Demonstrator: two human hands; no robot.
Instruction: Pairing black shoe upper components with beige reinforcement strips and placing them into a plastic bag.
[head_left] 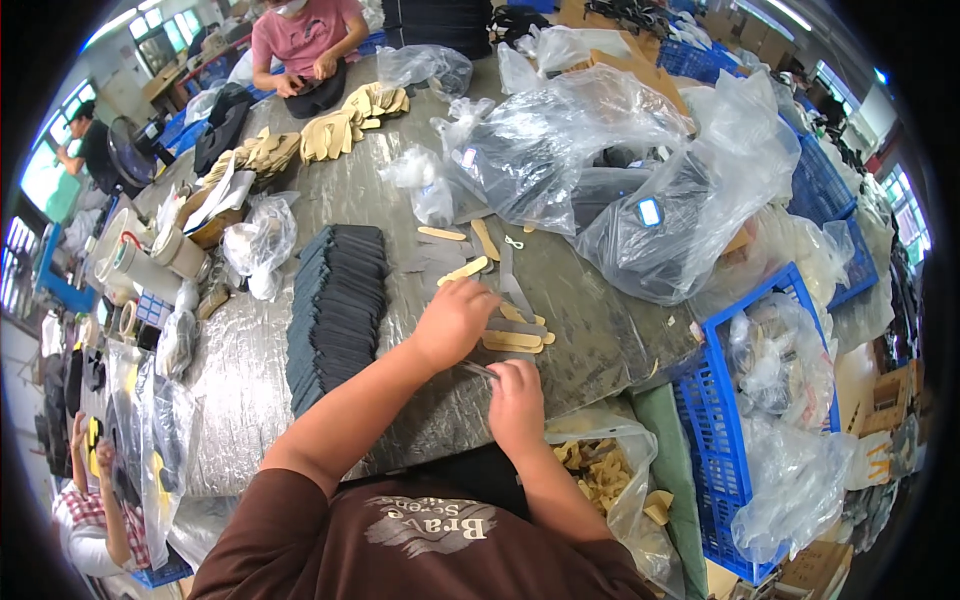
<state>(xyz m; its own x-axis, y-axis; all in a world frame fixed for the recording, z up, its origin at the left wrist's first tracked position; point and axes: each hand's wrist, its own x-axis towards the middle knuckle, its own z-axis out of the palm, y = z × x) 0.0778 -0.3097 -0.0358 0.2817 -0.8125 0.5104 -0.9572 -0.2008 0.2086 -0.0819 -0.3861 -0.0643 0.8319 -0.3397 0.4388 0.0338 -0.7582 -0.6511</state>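
My left hand (pixel 455 320) is over the middle of the table, fingers curled down among beige strips (pixel 463 271) and grey strips; its fingertips are partly hidden. Closer to me, my right hand (pixel 516 400) pinches a thin grey piece (pixel 478 369) whose kind I cannot make out. Beside it lie several rounded beige strips (pixel 513 341) in a small heap with grey ones. Flat grey pieces (pixel 436 254) are spread beyond my left hand. Left of my forearm stands a long row of stacked dark fabric pieces (pixel 338 305).
Clear plastic bags (pixel 640 190) with dark contents fill the far right. A blue crate (pixel 712 450) stands at the table's right edge, near a bag of beige scraps (pixel 600 470). White tubs (pixel 140 262) are at the left. Across the table, a person (pixel 307 45) handles a dark piece.
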